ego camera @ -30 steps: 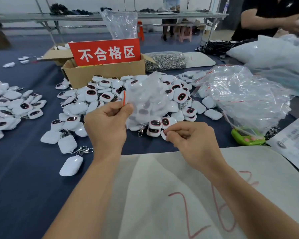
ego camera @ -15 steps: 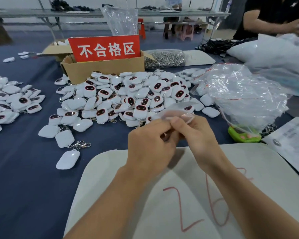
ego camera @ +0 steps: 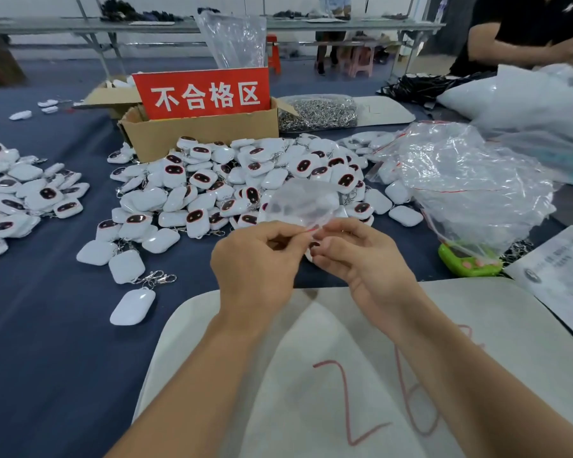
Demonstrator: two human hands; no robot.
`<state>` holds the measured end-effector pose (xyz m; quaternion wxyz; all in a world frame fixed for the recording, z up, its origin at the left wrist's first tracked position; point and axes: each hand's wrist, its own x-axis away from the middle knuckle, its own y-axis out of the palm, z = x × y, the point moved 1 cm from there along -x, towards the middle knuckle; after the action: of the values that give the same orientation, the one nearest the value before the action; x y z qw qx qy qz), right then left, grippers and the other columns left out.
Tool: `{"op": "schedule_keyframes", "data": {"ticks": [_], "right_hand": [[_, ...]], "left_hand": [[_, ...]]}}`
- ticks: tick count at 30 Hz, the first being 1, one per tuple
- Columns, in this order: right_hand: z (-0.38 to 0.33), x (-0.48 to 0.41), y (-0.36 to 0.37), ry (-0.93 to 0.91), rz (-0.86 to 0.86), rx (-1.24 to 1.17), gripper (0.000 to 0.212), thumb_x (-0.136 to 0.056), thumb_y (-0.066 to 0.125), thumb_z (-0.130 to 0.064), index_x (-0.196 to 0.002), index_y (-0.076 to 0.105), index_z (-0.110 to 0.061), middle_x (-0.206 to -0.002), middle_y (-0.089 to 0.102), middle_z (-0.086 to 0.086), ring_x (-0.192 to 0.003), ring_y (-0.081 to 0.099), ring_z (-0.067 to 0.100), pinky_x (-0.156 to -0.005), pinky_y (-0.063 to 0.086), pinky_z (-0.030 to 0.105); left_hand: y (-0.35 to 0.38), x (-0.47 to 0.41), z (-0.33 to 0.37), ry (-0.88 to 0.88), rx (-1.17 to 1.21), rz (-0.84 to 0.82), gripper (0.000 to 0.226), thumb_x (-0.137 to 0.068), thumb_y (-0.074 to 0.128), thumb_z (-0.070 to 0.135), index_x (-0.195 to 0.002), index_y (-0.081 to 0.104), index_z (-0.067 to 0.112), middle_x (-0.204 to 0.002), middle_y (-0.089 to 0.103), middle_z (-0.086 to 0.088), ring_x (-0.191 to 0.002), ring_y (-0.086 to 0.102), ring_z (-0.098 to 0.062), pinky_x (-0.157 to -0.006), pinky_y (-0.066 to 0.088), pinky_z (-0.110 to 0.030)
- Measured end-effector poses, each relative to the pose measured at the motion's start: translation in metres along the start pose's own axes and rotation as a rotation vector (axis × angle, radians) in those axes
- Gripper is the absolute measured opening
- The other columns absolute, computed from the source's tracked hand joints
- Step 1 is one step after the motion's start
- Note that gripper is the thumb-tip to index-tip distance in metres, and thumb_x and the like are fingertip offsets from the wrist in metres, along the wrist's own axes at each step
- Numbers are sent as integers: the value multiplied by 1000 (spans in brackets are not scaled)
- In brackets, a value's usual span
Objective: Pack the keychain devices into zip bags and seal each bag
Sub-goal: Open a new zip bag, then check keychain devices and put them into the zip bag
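Note:
A small clear zip bag (ego camera: 300,203) with a red seal line stands up between my two hands at the table's middle. My left hand (ego camera: 257,259) pinches its red-lined mouth from the left. My right hand (ego camera: 358,256) pinches the same edge from the right, and a keychain device shows partly under its fingers. Whether that device is inside the bag I cannot tell. Behind the bag lies a big heap of white keychain devices (ego camera: 239,180) with dark oval faces. Another heap (ego camera: 20,193) lies at the left.
A cardboard box (ego camera: 205,133) with a red sign stands behind the heap. A pile of clear zip bags (ego camera: 470,186) lies at the right over a green device (ego camera: 467,262). A white sack (ego camera: 311,375) with red writing lies under my forearms. Another person works at the far right.
A second ago my left hand held the bag high alone while my right hand picked at the heap. Both hands have since come together on the bag's mouth, and the bag now stands upright.

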<state>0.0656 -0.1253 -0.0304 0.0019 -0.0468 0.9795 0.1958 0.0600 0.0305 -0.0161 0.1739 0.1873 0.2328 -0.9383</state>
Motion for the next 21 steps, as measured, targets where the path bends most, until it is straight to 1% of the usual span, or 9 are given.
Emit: {"op": "schedule_keyframes", "data": {"ticks": [3, 6, 8, 11, 13, 15, 18, 20, 21], "right_hand": [[3, 1, 5, -3, 6, 126, 11, -88, 74, 3, -92, 77, -7, -97, 78, 17, -91, 75, 27, -84, 60, 32], [3, 3, 14, -109, -27, 254, 15, -92, 73, -3, -89, 82, -14, -94, 80, 12, -92, 77, 22, -87, 62, 35], [3, 0, 13, -143, 46, 306, 19, -97, 69, -7, -85, 82, -12, -88, 80, 14, -84, 75, 21, -81, 62, 37], [-3, -3, 7, -199, 93, 334, 24, -100, 62, -4, -83, 79, -6, -78, 76, 13, -70, 68, 20, -70, 58, 29], [-6, -3, 6, -247, 92, 431, 29, -100, 58, 1, -83, 77, -13, -72, 74, 6, -62, 64, 14, -65, 55, 25], [-3, -2, 5, -261, 116, 597, 32, -98, 57, 1, -83, 75, -21, -73, 73, 1, -58, 61, 10, -64, 56, 28], [0, 0, 4, -269, 217, 881, 39, -98, 59, -6, -87, 70, -42, -73, 71, -2, -60, 65, 17, -67, 56, 31], [-4, -1, 5, -275, 270, 945, 39, -97, 55, -5, -92, 67, -42, -71, 70, -2, -64, 67, 21, -67, 55, 33], [-6, -1, 5, -265, 288, 916, 41, -94, 53, -2, -85, 66, -40, -69, 68, -7, -62, 64, 17, -63, 54, 32]], "left_hand": [[0, -3, -4, -86, -13, -26, 12, -74, 88, 38, -71, 77, 42, -65, 70, 27, -64, 68, 3, -70, 56, -30], [4, -2, -6, -69, 4, -148, 17, -69, 83, 30, -75, 75, 43, -62, 69, 22, -58, 64, 2, -61, 47, -18], [7, -3, -6, -64, 109, -224, 18, -68, 81, 18, -76, 78, 34, -61, 70, 13, -53, 59, 2, -58, 45, -13], [4, -11, -5, -121, 383, -286, 21, -73, 85, 3, -76, 83, 24, -71, 77, 2, -64, 69, -8, -67, 53, -20], [-1, -17, -7, -133, 451, -213, 23, -74, 85, 2, -76, 83, 24, -76, 79, 1, -69, 72, -9, -68, 54, -19], [-8, -22, -10, -99, 368, -29, 27, -76, 85, 4, -77, 82, 31, -74, 77, 7, -65, 66, -6, -64, 51, -18], [-18, -19, -2, 219, 75, 111, 26, -78, 76, 6, -85, 81, 30, -68, 68, 11, -59, 53, -5, -58, 45, -17], [-16, -6, 11, 554, -123, 120, 24, -79, 69, 4, -85, 82, 23, -67, 65, 7, -58, 49, -5, -55, 46, -24], [-12, 3, 18, 671, -176, 117, 25, -78, 67, 3, -82, 82, 22, -65, 64, 6, -57, 50, -9, -53, 47, -28]]}}
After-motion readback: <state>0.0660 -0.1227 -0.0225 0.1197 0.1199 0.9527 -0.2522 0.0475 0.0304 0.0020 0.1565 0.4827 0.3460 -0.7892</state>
